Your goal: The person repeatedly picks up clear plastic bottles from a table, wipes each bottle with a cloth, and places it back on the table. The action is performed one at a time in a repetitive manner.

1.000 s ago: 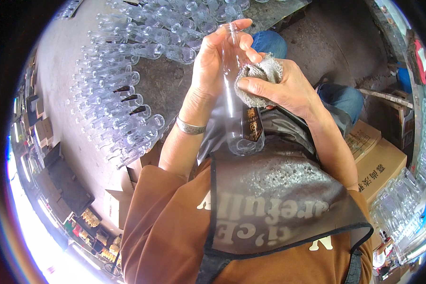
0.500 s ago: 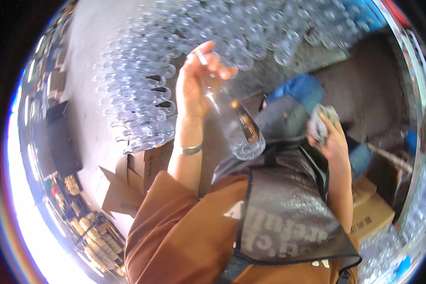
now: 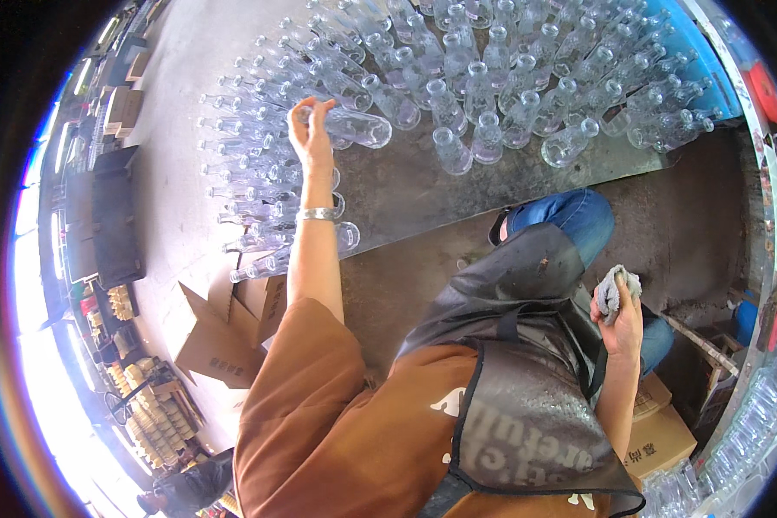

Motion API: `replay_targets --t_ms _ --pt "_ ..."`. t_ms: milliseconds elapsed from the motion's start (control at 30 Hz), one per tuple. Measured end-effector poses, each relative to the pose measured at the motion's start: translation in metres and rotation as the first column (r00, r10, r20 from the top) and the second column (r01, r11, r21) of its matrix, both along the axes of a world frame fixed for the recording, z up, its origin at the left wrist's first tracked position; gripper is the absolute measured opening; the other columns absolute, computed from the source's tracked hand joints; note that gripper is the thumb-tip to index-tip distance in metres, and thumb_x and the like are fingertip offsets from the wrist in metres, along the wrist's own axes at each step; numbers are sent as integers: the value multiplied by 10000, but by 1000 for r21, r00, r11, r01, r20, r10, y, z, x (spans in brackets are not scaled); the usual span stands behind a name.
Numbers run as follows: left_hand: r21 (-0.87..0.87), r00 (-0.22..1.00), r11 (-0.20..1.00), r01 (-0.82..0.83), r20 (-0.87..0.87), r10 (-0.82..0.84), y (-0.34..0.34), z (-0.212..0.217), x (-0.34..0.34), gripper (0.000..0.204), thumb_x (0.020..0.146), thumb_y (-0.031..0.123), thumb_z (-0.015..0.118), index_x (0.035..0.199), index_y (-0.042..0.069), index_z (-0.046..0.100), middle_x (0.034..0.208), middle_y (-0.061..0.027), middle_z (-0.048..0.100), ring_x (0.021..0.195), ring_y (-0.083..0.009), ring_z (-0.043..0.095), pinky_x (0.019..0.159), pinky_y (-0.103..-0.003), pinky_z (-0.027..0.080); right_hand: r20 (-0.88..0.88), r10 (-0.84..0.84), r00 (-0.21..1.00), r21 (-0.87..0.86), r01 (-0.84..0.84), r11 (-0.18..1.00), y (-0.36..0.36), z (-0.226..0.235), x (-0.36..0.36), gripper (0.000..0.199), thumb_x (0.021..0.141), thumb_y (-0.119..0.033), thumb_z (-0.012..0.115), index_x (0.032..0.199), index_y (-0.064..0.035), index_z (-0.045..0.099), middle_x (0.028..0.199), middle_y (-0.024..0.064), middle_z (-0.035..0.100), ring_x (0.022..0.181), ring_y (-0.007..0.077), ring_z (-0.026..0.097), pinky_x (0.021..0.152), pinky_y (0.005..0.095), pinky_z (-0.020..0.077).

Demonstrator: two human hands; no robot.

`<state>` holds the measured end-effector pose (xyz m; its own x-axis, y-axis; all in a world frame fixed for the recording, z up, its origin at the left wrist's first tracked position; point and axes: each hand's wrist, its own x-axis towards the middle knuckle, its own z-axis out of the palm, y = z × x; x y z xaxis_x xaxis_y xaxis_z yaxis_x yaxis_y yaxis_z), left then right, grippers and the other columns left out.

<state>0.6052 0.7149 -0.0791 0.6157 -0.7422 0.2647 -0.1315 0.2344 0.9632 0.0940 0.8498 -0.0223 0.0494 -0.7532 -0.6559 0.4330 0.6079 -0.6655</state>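
My left hand (image 3: 312, 134) reaches out over the table, its fingers curled at the neck of a clear glass bottle (image 3: 360, 129). The bottle's round base points right, beside the other bottles; whether it rests on the table I cannot tell. Many more clear glass bottles (image 3: 479, 95) stand in crowded rows around it. A crumpled grey cloth (image 3: 615, 295) is gripped in my right hand (image 3: 622, 326), held above my knee on the right, away from the bottles.
The table's bare dark front (image 3: 423, 207) faces my apron-covered lap. A blue crate (image 3: 695, 56) stands at the far right. Open cardboard boxes (image 3: 220, 341) lie at left, another carton (image 3: 660, 440) at right. More glass bottles (image 3: 751, 423) line the lower right; a person (image 3: 194, 483) is at lower left.
My left hand has carried the bottle from in front of my lap up and leftward to the rows on the table. My right hand, still with the cloth, has lowered slightly.
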Motion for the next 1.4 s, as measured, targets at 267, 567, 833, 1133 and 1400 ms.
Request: replay_targets --t_ms 267,567,833,1133,1400 --pt "-101 608 936 338 -735 -299 47 83 -58 184 870 185 573 983 44 543 636 11 420 581 -138 460 728 -377 495 48 130 990 -118 -124 985 -26 33 39 135 917 -130 521 1024 -48 529 809 62 597 616 157 571 464 263 440" --pt "-475 -169 579 662 -848 -503 72 85 -220 288 897 228 510 1098 22 523 697 7 442 575 -128 457 728 -341 472 -121 440 890 -221 -456 862 -36 82 102 192 814 -172 677 951 -42 639 823 -18 623 704 45 560 586 192 450" --pt "-375 -81 515 771 -860 -504 76 100 -241 295 869 261 526 1095 71 524 697 4 472 599 -159 524 780 -368 469 -504 411 759 -440 -635 635 -32 87 98 210 772 -176 714 867 -2 644 729 -18 613 662 39 521 596 226 432" --pt "-408 -102 498 766 -841 -532 75 99 -249 311 881 264 506 1104 47 500 708 -4 485 601 -188 566 804 -398 469 -232 459 858 -241 -508 827 -19 88 82 242 762 -218 733 844 -8 647 741 -25 603 666 31 513 582 202 415" --pt "-379 32 633 675 -842 -538 76 106 -223 260 904 210 503 1066 8 487 717 1 411 584 -120 420 739 -344 473 -384 532 755 -176 -625 760 -31 66 67 263 776 -269 705 869 -33 640 719 -3 607 595 59 514 522 220 412"
